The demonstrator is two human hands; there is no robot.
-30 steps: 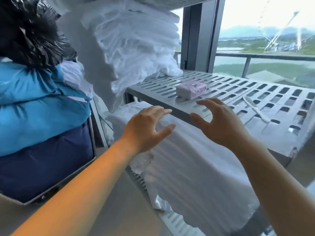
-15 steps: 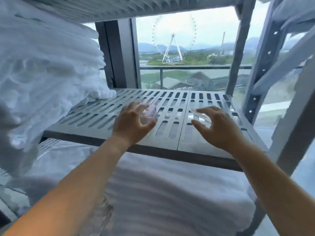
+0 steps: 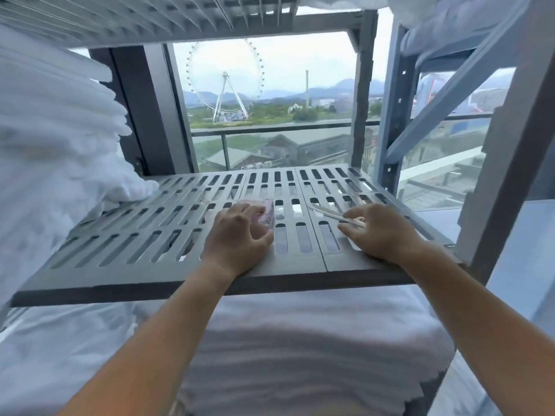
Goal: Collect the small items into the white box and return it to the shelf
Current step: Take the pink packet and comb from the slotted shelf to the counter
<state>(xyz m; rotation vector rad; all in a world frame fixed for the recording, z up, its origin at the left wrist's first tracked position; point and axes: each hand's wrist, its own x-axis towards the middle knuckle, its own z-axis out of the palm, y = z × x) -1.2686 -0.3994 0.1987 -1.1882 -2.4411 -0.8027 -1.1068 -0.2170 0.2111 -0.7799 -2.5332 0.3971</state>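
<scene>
While the small pink packet lay near the front of the slotted grey shelf, the left hand was cupped over it, fingers curled round its near side. The thin wrapped stick lay just beside, its near end under the right hand, whose fingertips were closing on it. Lifting straight up seemed advisable: the slots could snag the stick. The white box was not in view.
</scene>
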